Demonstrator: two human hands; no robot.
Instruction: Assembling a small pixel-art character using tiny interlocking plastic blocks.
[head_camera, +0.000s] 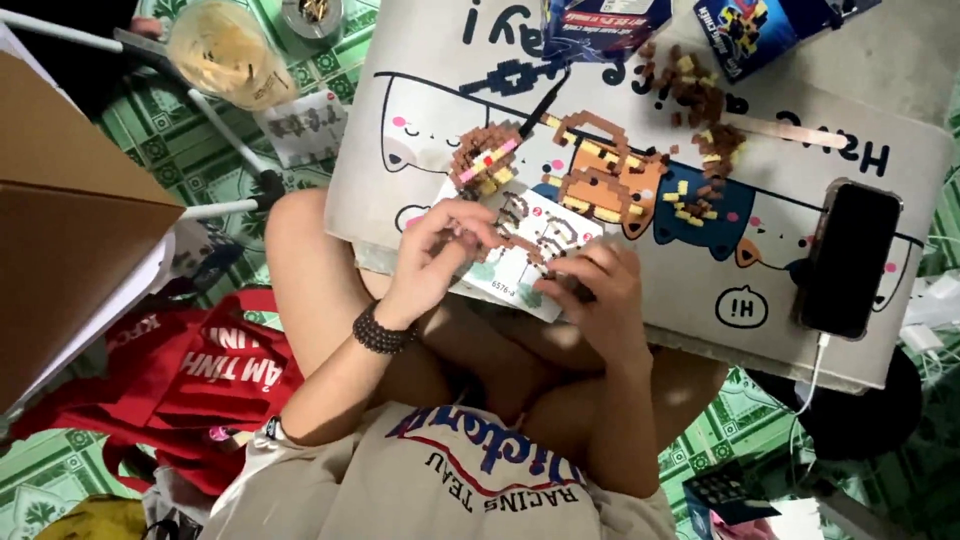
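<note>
Pinching small bricks, both hands meet over the instruction sheet at the board's near edge.

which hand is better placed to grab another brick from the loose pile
Right, probably. The right hand rests on the instruction sheet nearer the loose brick pile up right; the left hand sits farther left, fingers busy over the sheet.

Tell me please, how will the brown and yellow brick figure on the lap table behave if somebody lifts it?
The brick figure is probably light but fragile: it is built of many tiny blocks, so thin parts may snap off. It lies flat on the lap table, so it should not roll. Loose bricks beside it may scatter if it is pushed.
</note>
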